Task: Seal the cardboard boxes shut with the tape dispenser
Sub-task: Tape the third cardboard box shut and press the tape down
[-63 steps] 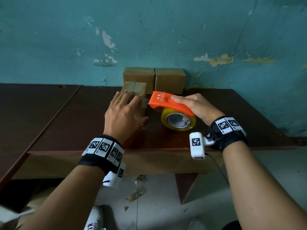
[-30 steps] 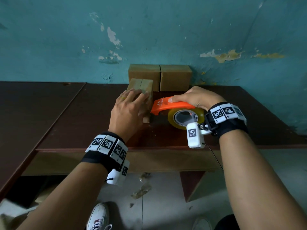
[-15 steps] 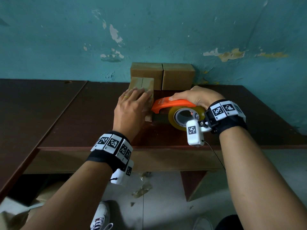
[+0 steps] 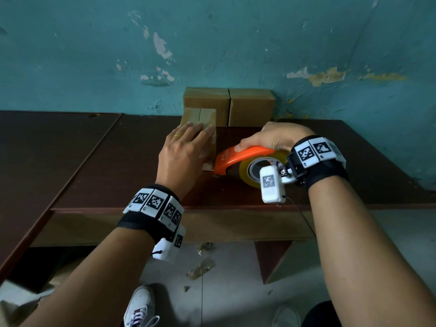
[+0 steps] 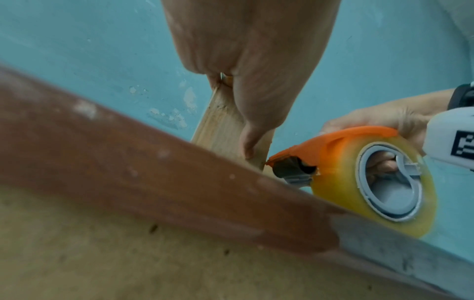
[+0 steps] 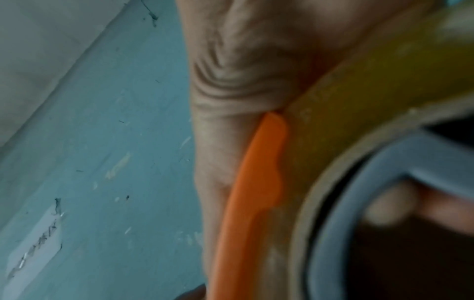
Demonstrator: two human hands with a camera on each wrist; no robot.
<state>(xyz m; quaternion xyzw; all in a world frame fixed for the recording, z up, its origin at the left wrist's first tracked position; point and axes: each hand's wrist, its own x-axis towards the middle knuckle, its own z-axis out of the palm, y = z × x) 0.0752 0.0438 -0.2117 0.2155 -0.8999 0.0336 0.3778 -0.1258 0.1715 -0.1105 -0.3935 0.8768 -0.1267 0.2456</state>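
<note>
A small cardboard box (image 4: 204, 117) lies on the dark wooden table (image 4: 118, 161). My left hand (image 4: 186, 149) rests flat on its top with straight fingers, and its thumb (image 5: 250, 140) lies against the box's near side (image 5: 220, 132). My right hand (image 4: 271, 138) grips the orange tape dispenser (image 4: 238, 156) from above. The dispenser's nose touches the lower near corner of the box. Its yellowish tape roll (image 5: 379, 182) hangs just above the table. In the right wrist view the orange shell (image 6: 251, 203) and the tape roll (image 6: 372, 101) fill the picture.
Two bigger cardboard boxes (image 4: 206, 102) (image 4: 251, 106) stand side by side against the teal wall, right behind the small box. The table's front edge (image 4: 212, 206) runs just below my wrists. Scraps of tape (image 4: 200, 267) lie on the floor beneath.
My right hand has drawn the dispenser down off the box's top, along its near side, to the table. The left hand has stayed flat on the box.
</note>
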